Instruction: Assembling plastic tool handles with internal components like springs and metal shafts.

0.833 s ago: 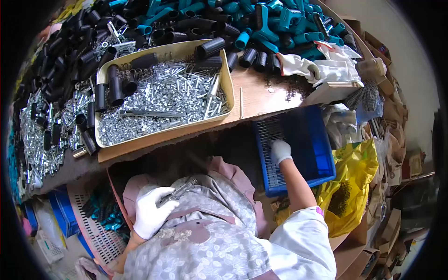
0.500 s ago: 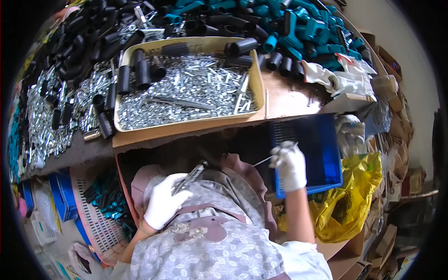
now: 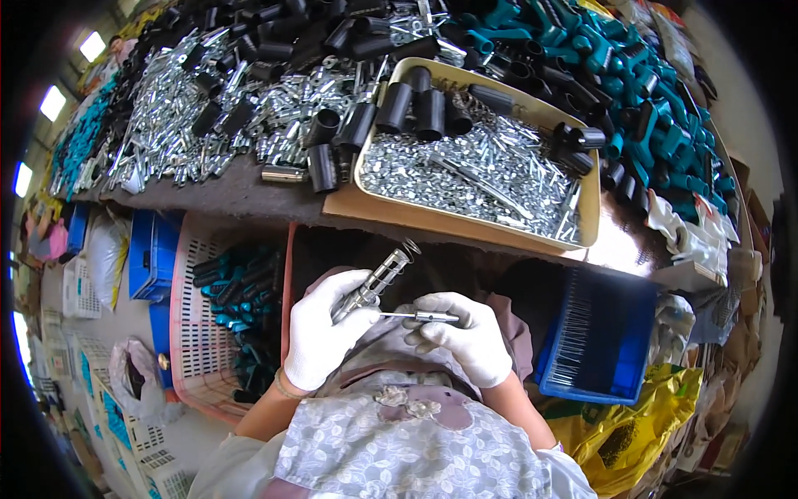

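My gloved left hand (image 3: pixel 320 337) is closed around a shiny metal cylindrical mechanism (image 3: pixel 374 284), tilted up to the right. A dark coil spring (image 3: pixel 409 251) sticks out at its upper end. Close beside it, my gloved right hand (image 3: pixel 472 339) pinches a slim metal rod with a thicker cylindrical part (image 3: pixel 435 317). The rod's thin end points left and reaches the left hand's fingertips; whether it touches the mechanism I cannot tell. Both hands are above my lap, over a patterned grey apron (image 3: pixel 366 441).
A cream tray (image 3: pixel 593 204) of small metal parts and black sleeves stands on the bench. Metal pieces (image 3: pixel 174 108) are heaped to its left, teal handles (image 3: pixel 648 125) to its right. A blue bin (image 3: pixel 611 349) holding thin rods and a pink basket (image 3: pixel 189 333) flank my lap.
My right hand has come left from the blue bin with the thin rod, up to my left hand. The left hand and its mechanism are raised. The view has turned left.
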`<state>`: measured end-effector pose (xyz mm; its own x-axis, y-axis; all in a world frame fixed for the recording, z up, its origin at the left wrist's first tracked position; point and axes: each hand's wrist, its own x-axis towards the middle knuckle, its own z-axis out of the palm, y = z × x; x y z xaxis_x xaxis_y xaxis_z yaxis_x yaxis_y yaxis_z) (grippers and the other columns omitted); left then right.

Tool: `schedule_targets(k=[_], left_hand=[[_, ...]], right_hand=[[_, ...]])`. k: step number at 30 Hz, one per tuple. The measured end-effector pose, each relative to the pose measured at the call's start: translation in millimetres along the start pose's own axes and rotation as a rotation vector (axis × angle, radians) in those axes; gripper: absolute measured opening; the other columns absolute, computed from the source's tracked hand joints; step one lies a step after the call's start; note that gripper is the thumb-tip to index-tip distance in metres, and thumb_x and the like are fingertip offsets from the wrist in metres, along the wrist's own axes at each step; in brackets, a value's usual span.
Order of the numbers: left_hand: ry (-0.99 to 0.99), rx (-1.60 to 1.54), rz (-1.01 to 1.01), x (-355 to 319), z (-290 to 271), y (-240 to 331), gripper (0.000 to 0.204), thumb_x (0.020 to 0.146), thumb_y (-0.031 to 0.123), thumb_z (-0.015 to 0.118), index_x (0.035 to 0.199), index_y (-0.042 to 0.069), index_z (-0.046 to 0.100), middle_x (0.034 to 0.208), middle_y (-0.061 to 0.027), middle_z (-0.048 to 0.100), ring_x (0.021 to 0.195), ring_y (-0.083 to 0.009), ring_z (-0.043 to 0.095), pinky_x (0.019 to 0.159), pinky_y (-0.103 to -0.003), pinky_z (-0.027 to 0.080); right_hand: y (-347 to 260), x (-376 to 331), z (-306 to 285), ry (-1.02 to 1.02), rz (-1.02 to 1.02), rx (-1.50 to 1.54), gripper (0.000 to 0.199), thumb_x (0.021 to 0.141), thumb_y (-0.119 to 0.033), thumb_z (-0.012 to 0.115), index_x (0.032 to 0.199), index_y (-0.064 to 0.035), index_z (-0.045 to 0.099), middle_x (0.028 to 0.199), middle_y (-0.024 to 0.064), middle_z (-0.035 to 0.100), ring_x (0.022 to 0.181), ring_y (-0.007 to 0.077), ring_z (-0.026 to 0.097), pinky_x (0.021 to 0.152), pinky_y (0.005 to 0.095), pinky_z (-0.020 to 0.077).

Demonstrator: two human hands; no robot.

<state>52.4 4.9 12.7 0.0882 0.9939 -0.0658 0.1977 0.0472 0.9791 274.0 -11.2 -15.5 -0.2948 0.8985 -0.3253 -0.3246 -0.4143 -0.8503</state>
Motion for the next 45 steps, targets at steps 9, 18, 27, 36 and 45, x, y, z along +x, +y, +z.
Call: schedule_targets(k=[9, 18, 27, 36, 45], left_hand=[[-0.087, -0.002, -0.044, 1.0, -1.5, -0.8, 0.042, 0.082, 0.0, 0.075, 0.122, -0.004, 0.062, 0.099, -0.0075, 0.071, 0.088, -0.0087, 0.065, 0.078, -0.025, 0.053], [-0.206, 0.285, 0.354, -0.5, -16.6, -7.8, 0.035, 0.076, 0.012, 0.084, 0.107, 0.0, 0.07, 0.095, -0.0134, 0.072, 0.084, -0.0249, 0.072, 0.073, -0.032, 0.056], [-0.241, 0.288, 0.454, -3.8, -1.6, -0.7, 0.03, 0.08, 0.013, 0.078, 0.107, 0.003, 0.071, 0.086, -0.014, 0.07, 0.077, -0.0311, 0.066, 0.072, -0.039, 0.052], [-0.336, 0.315, 0.542, -1.5, -5.9, -4.2, 0.026, 0.079, 0.012, 0.079, 0.103, 0.006, 0.074, 0.079, -0.0118, 0.069, 0.065, -0.0263, 0.062, 0.063, -0.037, 0.05], [-0.33, 0.285, 0.539, 1.2, -1.8, -4.7, 0.028, 0.078, 0.014, 0.081, 0.103, 0.005, 0.073, 0.083, -0.0109, 0.071, 0.069, -0.025, 0.067, 0.063, -0.034, 0.052]], right_hand=[[-1.0, -5.9, 14.2, 0.218, -0.243, -0.441, 0.017, 0.084, -0.004, 0.068, 0.1, 0.0023, 0.066, 0.088, 0.0059, 0.067, 0.071, 0.0108, 0.062, 0.066, 0.0244, 0.0514], [-37.7, -40.8, -50.2, 0.512, -0.293, -0.173, 0.009, 0.079, -0.002, 0.061, 0.088, 0.0001, 0.063, 0.078, -0.0006, 0.058, 0.065, 0.0051, 0.049, 0.059, 0.0209, 0.0406], [-55.5, -34.7, -23.0, 0.226, -0.165, -0.572, 0.015, 0.075, -0.009, 0.068, 0.086, 0.0001, 0.065, 0.083, 0.0038, 0.065, 0.074, 0.0097, 0.057, 0.07, 0.0252, 0.0472], [-59.0, -33.4, -22.0, 0.082, -0.111, -0.671, 0.017, 0.077, -0.01, 0.07, 0.091, -0.0005, 0.066, 0.087, 0.005, 0.066, 0.079, 0.0105, 0.059, 0.074, 0.0262, 0.0488], [-63.2, -34.3, -16.5, 0.124, -0.093, -0.635, 0.017, 0.078, -0.01, 0.069, 0.092, -0.0004, 0.066, 0.085, 0.0043, 0.065, 0.078, 0.0108, 0.058, 0.074, 0.0261, 0.0488]])
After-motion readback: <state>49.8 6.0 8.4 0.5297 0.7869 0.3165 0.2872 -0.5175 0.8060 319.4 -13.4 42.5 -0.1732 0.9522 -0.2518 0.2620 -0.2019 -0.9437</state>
